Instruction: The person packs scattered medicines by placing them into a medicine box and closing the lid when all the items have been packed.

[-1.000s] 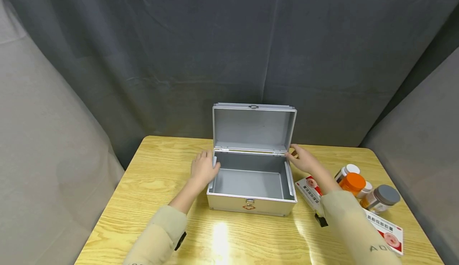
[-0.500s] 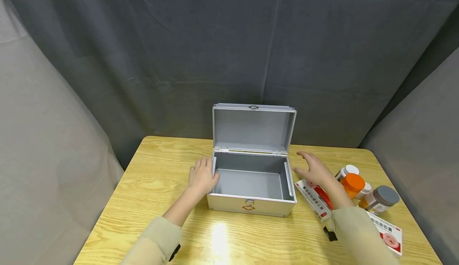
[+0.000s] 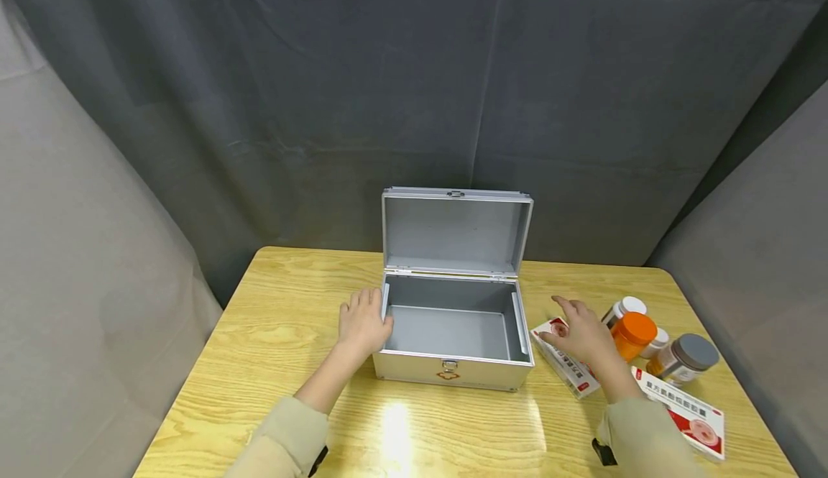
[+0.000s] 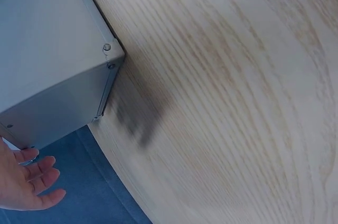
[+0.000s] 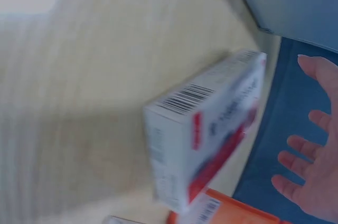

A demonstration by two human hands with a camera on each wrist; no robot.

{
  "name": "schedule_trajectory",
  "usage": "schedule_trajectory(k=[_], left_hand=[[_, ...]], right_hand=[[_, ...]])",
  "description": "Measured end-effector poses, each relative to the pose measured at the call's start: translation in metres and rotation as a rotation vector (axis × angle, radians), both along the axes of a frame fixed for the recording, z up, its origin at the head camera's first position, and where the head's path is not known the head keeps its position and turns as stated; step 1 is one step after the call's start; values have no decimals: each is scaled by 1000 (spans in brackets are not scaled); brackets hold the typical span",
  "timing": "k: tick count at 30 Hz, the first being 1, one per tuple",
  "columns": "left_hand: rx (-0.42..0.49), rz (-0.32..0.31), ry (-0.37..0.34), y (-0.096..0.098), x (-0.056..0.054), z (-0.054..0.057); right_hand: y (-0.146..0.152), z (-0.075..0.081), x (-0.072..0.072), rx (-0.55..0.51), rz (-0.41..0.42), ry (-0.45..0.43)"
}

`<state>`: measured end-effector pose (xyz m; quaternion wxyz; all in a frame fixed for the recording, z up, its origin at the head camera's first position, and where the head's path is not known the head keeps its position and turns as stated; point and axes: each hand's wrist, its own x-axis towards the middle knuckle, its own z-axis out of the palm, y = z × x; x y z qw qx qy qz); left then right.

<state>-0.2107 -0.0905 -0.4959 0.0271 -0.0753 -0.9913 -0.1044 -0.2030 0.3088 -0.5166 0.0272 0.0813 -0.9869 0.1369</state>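
The right grip (image 3: pixel 585 334), a bare hand, is spread, thumb and fingers apart with nothing between them; it hovers over a slim white-and-red cardboard carton (image 3: pixel 569 369), and that wide shape looks fit for taking something between thumb and fingers.

The left grip (image 3: pixel 364 323) is also loosely spread, its thumb at the left rim of a pale rectangular case (image 3: pixel 414 366) with silver edging and its fingers outside that wall. It probably rests there to steady the case, though whether it bears any weight I cannot tell.

The case stands upright mid-desk between the two hands, latch side toward the person. Its silver-framed grey lid (image 3: pixel 458 230) leans back on the hinges, likely so that the inside can be reached from the front.

The carton lies aslant just right of the case. Beyond it cluster an orange plastic bottle (image 3: pixel 634 334), two white-capped bottles, one larger (image 3: pixel 626 309) and one smaller (image 3: pixel 657 341), and an amber jar with a grey cap (image 3: pixel 687 357), perhaps gathered to suit the right arm. A second white-and-red carton (image 3: pixel 686 417) lies nearer the person, partly behind the right sleeve (image 3: pixel 647 435), on the pale wooden desk (image 3: pixel 284 320).
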Motion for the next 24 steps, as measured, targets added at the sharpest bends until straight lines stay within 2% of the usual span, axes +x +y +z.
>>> schedule_trajectory(k=[12, 24], left_hand=[[52, 21, -34, 0, 2, 2], [41, 26, -16, 0, 2, -1]], right_hand=[[-6, -34, 18, 19, -116, -26], [-14, -45, 30, -31, -213, -10]])
